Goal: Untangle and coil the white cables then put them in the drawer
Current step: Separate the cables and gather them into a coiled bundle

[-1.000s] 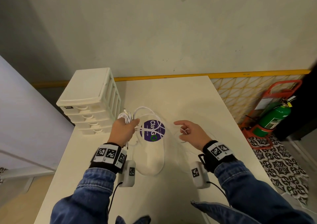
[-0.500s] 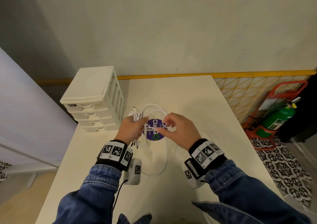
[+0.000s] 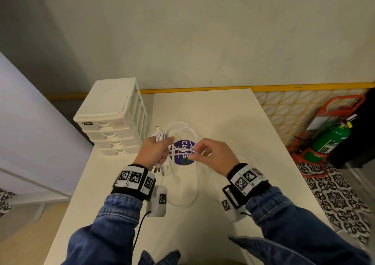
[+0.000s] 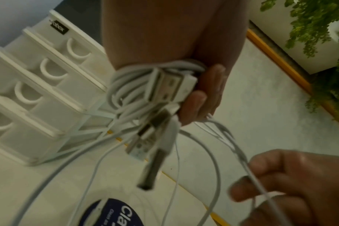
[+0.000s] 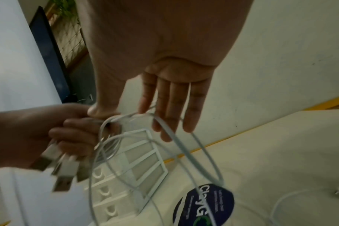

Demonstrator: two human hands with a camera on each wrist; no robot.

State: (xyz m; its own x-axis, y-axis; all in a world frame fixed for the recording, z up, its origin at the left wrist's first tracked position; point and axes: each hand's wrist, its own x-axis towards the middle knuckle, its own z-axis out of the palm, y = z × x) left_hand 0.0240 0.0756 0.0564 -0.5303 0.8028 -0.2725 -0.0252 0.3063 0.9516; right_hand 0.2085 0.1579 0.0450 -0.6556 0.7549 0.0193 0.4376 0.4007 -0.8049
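Observation:
My left hand (image 3: 167, 145) grips a coiled bundle of white cables (image 3: 160, 135) beside the drawer unit (image 3: 113, 122). In the left wrist view the bundle (image 4: 130, 85) lies against the palm, and several USB plugs (image 4: 170, 85) stick out of it under the fingers (image 4: 205, 91). My right hand (image 3: 195, 152) is close beside the left and pinches a loose white strand (image 4: 240, 154) that runs out of the bundle. More cable loops (image 3: 195, 193) trail down onto the table (image 3: 223, 118). All the drawers are closed.
A round purple sticker (image 3: 183, 153) marks the table below my hands. A thin white cable (image 3: 250, 160) lies on the table to the right. A green fire extinguisher (image 3: 328, 141) stands on the floor beyond the table's right edge.
My right hand has come left, from apart over the table to right beside the left hand, and has taken hold of a strand. The left hand stays on the bundle.

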